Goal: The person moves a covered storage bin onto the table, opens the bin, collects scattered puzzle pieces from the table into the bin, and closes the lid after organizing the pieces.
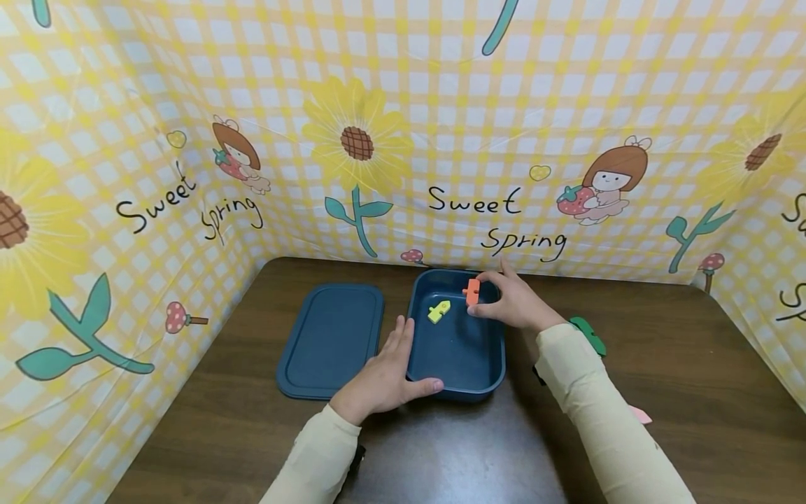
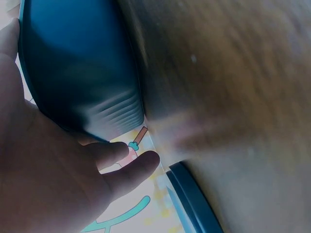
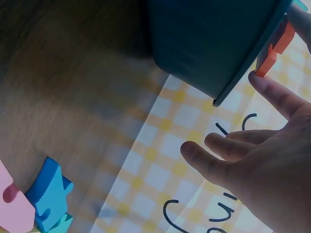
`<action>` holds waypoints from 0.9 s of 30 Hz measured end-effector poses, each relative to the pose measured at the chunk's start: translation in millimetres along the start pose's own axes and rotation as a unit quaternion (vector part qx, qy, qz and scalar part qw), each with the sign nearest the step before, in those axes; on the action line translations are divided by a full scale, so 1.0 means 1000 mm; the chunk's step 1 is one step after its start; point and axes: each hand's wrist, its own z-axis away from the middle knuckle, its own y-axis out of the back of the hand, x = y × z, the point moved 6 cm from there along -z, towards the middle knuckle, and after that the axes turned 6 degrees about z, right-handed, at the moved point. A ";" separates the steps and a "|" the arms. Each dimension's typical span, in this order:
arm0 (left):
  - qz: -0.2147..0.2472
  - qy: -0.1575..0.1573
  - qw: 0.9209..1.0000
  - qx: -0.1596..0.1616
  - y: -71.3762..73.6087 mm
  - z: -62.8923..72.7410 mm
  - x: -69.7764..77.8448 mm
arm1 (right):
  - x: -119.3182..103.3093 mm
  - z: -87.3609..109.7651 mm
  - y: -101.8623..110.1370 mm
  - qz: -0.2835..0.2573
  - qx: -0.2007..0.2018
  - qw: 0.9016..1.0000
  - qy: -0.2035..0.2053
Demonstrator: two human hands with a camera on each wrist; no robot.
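Between thumb and index finger, my right hand (image 1: 511,299) pinches an orange puzzle piece (image 1: 473,292) over the far right part of a dark blue box (image 1: 458,381). In the right wrist view the orange piece (image 3: 276,51) shows past the box's rim, and the other fingers are spread. A yellow-green puzzle piece (image 1: 439,311) lies on the box floor. My left hand (image 1: 385,378) rests against the box's left side with straight fingers, its thumb over the near rim. That thumb lies along the box (image 2: 82,63) in the left wrist view.
A dark blue lid (image 1: 330,341) lies flat left of the box. Right of it, partly behind my right arm, are a green piece (image 1: 588,336) and a pink piece (image 1: 641,414). The right wrist view also shows a blue piece (image 3: 48,194). A patterned cloth (image 1: 441,140) hangs behind the table.
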 end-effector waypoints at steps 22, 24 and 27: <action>0.002 -0.001 1.000 -0.005 0.000 0.000 -0.001 | 0.014 -0.007 -0.016 -0.002 -0.041 0.999 -0.018; 0.000 -0.001 1.000 -0.006 0.001 0.000 -0.001 | 0.015 -0.007 -0.018 0.001 -0.048 0.999 -0.016; 0.000 0.000 1.000 -0.006 0.001 0.000 -0.001 | 0.016 -0.005 -0.018 -0.003 -0.047 0.999 -0.014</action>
